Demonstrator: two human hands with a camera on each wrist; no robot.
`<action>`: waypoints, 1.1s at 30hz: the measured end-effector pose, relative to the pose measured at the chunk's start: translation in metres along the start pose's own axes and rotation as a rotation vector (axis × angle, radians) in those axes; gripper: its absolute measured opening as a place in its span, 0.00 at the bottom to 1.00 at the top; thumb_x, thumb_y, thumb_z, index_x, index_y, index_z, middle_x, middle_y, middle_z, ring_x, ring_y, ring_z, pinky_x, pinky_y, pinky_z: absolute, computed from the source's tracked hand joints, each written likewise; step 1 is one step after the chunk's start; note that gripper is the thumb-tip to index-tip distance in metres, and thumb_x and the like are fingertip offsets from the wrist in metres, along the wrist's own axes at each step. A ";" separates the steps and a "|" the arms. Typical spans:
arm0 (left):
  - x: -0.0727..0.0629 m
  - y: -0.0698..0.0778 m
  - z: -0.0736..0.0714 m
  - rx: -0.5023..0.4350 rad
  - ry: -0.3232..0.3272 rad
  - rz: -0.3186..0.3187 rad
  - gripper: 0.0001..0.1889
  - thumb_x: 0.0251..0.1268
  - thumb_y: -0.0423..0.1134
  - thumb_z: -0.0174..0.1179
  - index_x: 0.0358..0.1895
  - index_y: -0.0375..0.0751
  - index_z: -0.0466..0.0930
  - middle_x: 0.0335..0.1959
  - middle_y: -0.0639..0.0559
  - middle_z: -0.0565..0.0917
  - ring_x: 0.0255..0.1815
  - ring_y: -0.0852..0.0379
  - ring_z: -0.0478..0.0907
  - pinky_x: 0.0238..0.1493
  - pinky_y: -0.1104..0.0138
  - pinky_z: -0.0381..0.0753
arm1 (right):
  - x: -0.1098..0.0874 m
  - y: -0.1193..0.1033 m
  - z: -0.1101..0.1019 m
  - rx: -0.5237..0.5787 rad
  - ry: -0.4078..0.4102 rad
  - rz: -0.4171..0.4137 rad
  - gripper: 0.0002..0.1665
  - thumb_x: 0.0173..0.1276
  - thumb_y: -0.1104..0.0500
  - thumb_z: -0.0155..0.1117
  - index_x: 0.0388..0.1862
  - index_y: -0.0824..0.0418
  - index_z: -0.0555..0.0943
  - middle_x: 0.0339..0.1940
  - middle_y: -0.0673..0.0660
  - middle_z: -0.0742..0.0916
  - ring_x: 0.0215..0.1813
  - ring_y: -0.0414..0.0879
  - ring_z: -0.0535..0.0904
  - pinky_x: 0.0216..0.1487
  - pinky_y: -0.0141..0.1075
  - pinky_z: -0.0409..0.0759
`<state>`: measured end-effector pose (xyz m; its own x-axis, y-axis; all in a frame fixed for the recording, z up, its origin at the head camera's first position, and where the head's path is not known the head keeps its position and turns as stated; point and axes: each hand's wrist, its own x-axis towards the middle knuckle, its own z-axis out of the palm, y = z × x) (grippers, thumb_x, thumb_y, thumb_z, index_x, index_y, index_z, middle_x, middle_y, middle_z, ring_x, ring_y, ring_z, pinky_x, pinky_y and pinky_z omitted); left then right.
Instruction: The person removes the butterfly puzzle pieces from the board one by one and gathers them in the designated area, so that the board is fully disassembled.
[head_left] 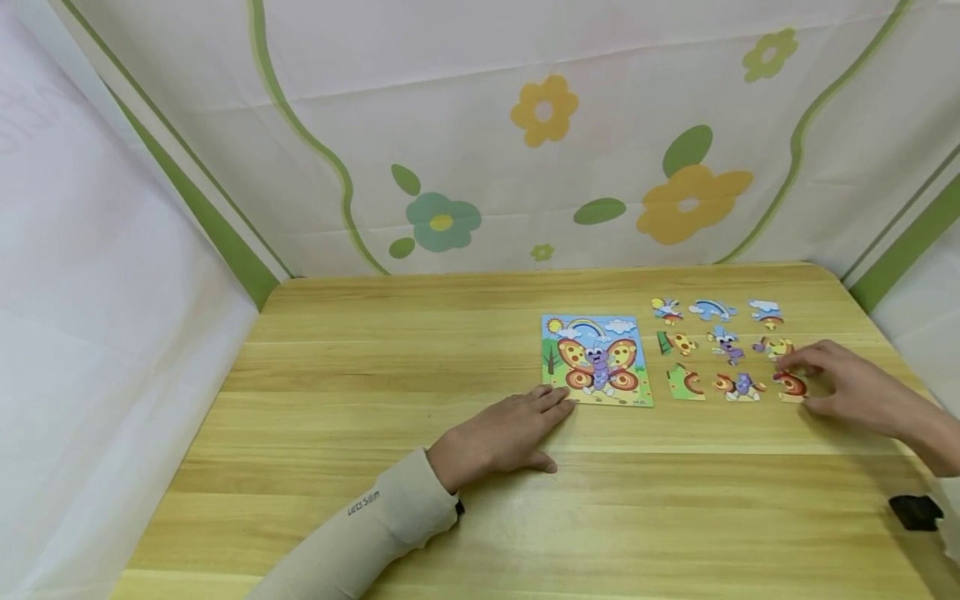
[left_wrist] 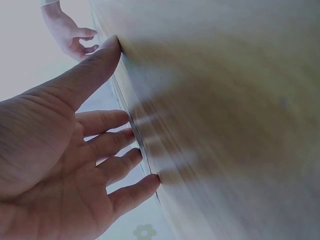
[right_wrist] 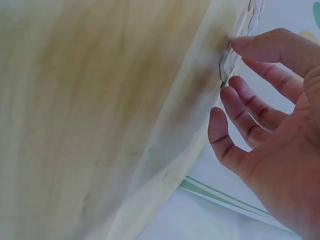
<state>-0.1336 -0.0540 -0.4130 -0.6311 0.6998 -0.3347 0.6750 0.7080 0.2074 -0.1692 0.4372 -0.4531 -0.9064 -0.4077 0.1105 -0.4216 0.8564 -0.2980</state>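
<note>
On the table lies a square butterfly picture board (head_left: 597, 360) with a sun and rainbow. My left hand (head_left: 517, 429) rests at its lower left corner, fingertips on the near edge and thumb on the wood. To the board's right, several jigsaw pieces of the same butterfly picture lie apart in rows, including a purple-bodied middle piece (head_left: 726, 345). My right hand (head_left: 862, 387) pinches the lower right jigsaw piece (head_left: 792, 386), with a red-brown wing curl, between thumb and index finger. In the right wrist view the thumb (right_wrist: 245, 44) meets the piece's edge; the other fingers curl loosely.
The wooden table (head_left: 360, 375) has a rounded far right corner. White cloth walls (head_left: 465, 108) with printed flowers and green stripes enclose it at the back and sides. A dark strap end (head_left: 915, 512) shows by the right sleeve.
</note>
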 end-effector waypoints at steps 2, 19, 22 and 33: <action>0.000 0.000 0.000 0.000 0.001 0.002 0.45 0.74 0.57 0.63 0.86 0.47 0.52 0.88 0.51 0.52 0.89 0.52 0.48 0.85 0.59 0.59 | 0.000 0.001 0.000 0.007 -0.004 0.010 0.31 0.44 0.75 0.83 0.50 0.66 0.85 0.50 0.66 0.83 0.43 0.20 0.64 0.35 0.23 0.70; 0.000 0.000 0.002 0.011 0.006 0.001 0.46 0.74 0.58 0.63 0.86 0.47 0.52 0.88 0.51 0.52 0.88 0.52 0.49 0.85 0.58 0.60 | -0.001 -0.001 -0.001 0.020 -0.019 0.032 0.30 0.46 0.74 0.82 0.50 0.68 0.83 0.48 0.63 0.85 0.44 0.16 0.64 0.37 0.21 0.71; 0.000 0.001 0.002 0.015 0.008 0.001 0.46 0.74 0.58 0.62 0.86 0.47 0.51 0.88 0.51 0.52 0.88 0.52 0.48 0.84 0.58 0.60 | 0.001 -0.005 -0.003 0.017 -0.002 0.039 0.28 0.49 0.74 0.80 0.51 0.68 0.83 0.46 0.62 0.85 0.44 0.16 0.63 0.37 0.21 0.71; -0.008 0.005 0.005 -0.019 0.044 0.008 0.45 0.74 0.58 0.62 0.86 0.48 0.51 0.88 0.50 0.51 0.88 0.50 0.49 0.84 0.54 0.62 | 0.022 -0.037 -0.006 -0.006 0.084 -0.001 0.25 0.57 0.74 0.75 0.55 0.70 0.82 0.46 0.63 0.86 0.44 0.31 0.73 0.35 0.31 0.77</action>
<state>-0.1233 -0.0568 -0.4143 -0.6421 0.7086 -0.2924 0.6732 0.7037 0.2271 -0.1737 0.3981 -0.4336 -0.9049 -0.3810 0.1897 -0.4225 0.8578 -0.2925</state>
